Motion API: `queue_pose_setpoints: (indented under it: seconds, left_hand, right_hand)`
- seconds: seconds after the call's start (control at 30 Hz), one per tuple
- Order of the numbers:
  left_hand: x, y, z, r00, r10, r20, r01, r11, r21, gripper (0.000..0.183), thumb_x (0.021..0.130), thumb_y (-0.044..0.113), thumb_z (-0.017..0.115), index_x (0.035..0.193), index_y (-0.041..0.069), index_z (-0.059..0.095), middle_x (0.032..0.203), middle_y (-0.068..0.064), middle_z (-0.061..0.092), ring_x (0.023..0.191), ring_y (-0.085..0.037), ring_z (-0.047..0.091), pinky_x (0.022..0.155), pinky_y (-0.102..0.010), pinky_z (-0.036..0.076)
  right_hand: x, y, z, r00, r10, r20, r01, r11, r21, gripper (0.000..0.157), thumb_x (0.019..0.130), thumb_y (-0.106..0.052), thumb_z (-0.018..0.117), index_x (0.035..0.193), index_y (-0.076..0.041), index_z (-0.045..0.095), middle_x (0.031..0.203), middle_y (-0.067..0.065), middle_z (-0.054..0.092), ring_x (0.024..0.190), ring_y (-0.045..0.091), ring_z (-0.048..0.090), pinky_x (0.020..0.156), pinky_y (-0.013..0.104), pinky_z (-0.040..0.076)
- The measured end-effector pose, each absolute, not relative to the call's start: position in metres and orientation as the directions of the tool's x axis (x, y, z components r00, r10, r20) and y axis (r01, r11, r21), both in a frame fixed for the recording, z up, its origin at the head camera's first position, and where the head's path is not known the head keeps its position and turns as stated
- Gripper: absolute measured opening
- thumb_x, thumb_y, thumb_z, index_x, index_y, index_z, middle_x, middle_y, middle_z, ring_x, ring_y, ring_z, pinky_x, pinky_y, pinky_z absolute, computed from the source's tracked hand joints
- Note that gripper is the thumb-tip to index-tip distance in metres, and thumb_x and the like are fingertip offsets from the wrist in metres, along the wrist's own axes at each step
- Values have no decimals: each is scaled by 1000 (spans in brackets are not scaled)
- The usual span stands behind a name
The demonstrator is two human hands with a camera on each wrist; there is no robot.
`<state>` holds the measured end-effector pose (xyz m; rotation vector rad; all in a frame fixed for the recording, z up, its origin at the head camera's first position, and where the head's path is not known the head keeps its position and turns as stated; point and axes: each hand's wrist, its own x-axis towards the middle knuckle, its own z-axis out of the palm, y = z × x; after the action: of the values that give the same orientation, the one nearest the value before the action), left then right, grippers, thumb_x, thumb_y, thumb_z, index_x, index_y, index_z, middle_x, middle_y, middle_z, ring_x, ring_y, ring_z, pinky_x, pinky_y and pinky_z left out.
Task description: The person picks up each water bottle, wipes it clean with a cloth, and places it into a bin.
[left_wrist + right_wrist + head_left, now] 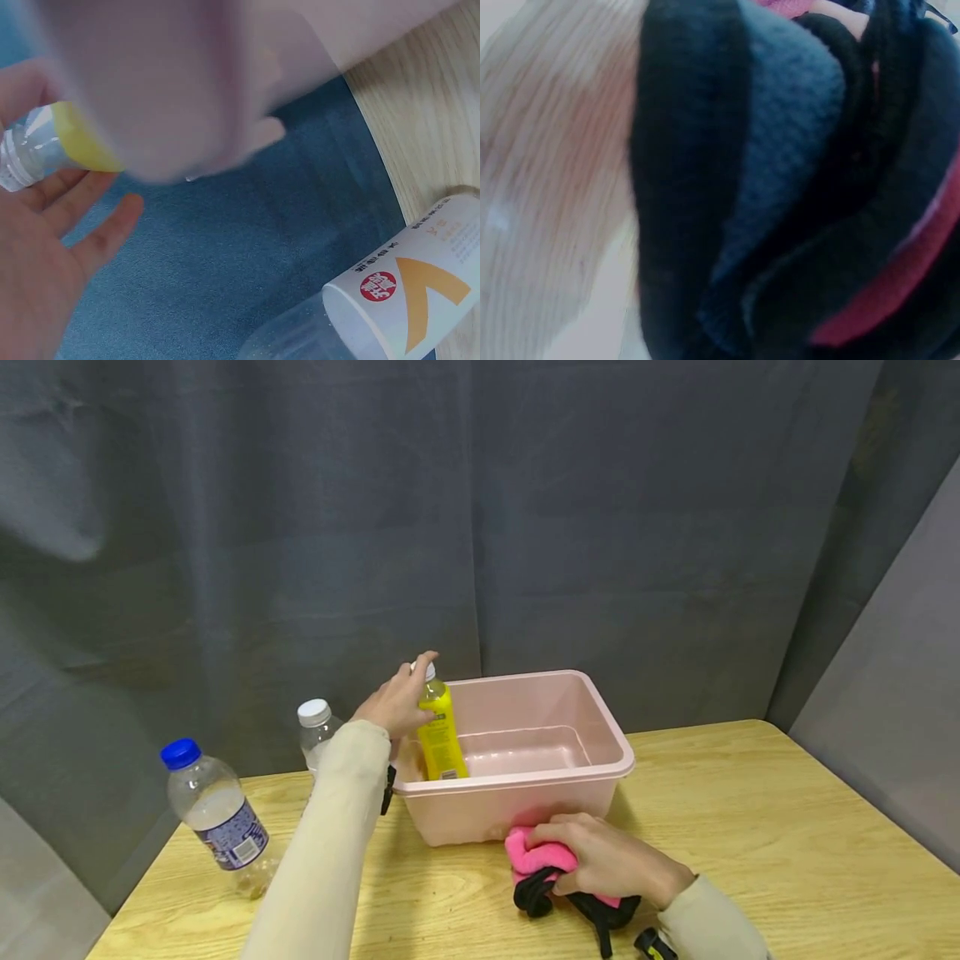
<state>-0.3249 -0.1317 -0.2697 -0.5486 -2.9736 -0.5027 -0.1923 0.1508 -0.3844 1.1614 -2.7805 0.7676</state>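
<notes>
My left hand reaches over the left end of a pink plastic bin. Its fingers and thumb are spread around the upper part of a bottle with a yellow label, which leans slightly inside the bin. In the left wrist view the fingers of this left hand look loosely extended beside the bottle's neck. On the table in front of the bin, my right hand grips a bunched pink and black fleecy cloth item. Its dark folds fill the right wrist view, hiding most of that hand.
A clear bottle with a blue cap stands tilted in view at the left of the wooden table. Behind my left forearm is a white-capped bottle, its white label seen from the left wrist. A grey curtain hangs behind.
</notes>
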Motion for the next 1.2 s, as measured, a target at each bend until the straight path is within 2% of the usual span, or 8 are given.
queue_pose_setpoints:
  seconds: [0.27,0.37,0.73,1.03,1.2]
  left_hand:
    - [-323,-131,-263,-934,342,104,358,885,299,86,93,12,72,159,20,18,146,-19,47,123,-37,56,103,-54,48]
    - [-321,-131,-259,-935,342,90,353,887,296,83,94,13,72,159,19,20,146,-20,47,126,-37,54,105,-55,46]
    - [-317,-132,-251,-941,333,64,335,885,323,83,95,14,71,159,21,19,149,-24,43,125,-41,55,103,-60,46]
    - [-306,-149,-252,-934,338,119,358,870,340,83,96,19,70,161,19,17,154,-24,39,130,-44,50,104,-61,44]
    - [-294,-166,-257,-925,342,168,380,860,341,82,97,19,68,161,18,17,151,-24,41,127,-44,53,99,-60,49]
  right_hand:
    - [-193,150,-384,-725,-658,203,-668,599,-442,53,70,-12,89,119,-19,71,116,-5,65,105,13,57,91,37,51]
    - [-193,150,-383,-726,-657,201,-666,601,-442,53,70,-11,89,120,-18,71,117,-4,65,106,14,58,92,38,51]
    - [-193,150,-381,-719,-661,214,-676,596,-433,52,70,-10,89,118,-18,71,118,-3,65,105,15,58,92,39,51]
    - [-194,150,-381,-722,-660,209,-674,600,-431,52,70,-10,89,118,-18,71,117,-4,65,103,14,58,90,38,51]
    - [-194,149,-381,-719,-662,211,-676,597,-432,52,70,-11,89,118,-18,71,115,-5,65,103,14,58,90,38,51]
